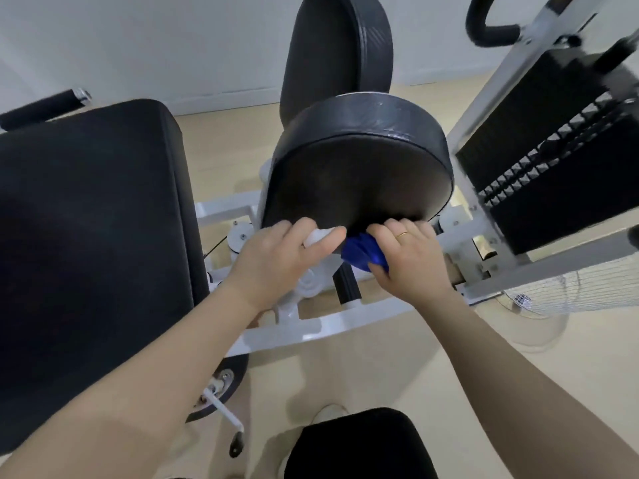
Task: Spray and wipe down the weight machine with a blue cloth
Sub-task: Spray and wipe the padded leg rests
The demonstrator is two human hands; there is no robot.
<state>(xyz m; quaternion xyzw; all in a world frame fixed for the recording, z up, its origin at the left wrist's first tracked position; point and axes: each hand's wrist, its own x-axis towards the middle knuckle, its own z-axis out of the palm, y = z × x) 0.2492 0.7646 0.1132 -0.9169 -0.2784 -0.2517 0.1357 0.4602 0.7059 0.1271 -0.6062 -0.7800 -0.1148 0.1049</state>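
Blue cloth (pixel 363 252): bunched into a tight wad, centre of frame, pressed against the lower edge of the round black pad (pixel 359 174). Right hand (pixel 411 254) holds it, fingers curled over the top, a ring on one finger. Cloth looks soft and creased, with a slight sheen.

Left hand (pixel 276 252), just left of the cloth, is wrapped round something white (pixel 318 236). Likely the spray bottle, but too much is hidden to be sure. The two hands sit close together, nearly touching.

Round pad: thick disc, black vinyl-like cover, seam line round the rim. Upper right of the rim glistens, apparently wet. The flat face looks matt and dull.

Step in hand, as judged: wiping the pad's lower edge. To do it well, open the wad out so more cloth meets the surface, follow the curved rim in one continuous pass, and work the seam, where liquid could collect. Keep the white object clear of the wiping path.

Outward: a second oval black pad (pixel 340 50) at top centre. A large rectangular black cushion (pixel 93 236) fills the left side. White-painted metal frame (pixel 345 323) runs below the hands. Weight stack (pixel 539 174) at right, dark plates with a stepped edge. Pale floor (pixel 345 375) beneath.
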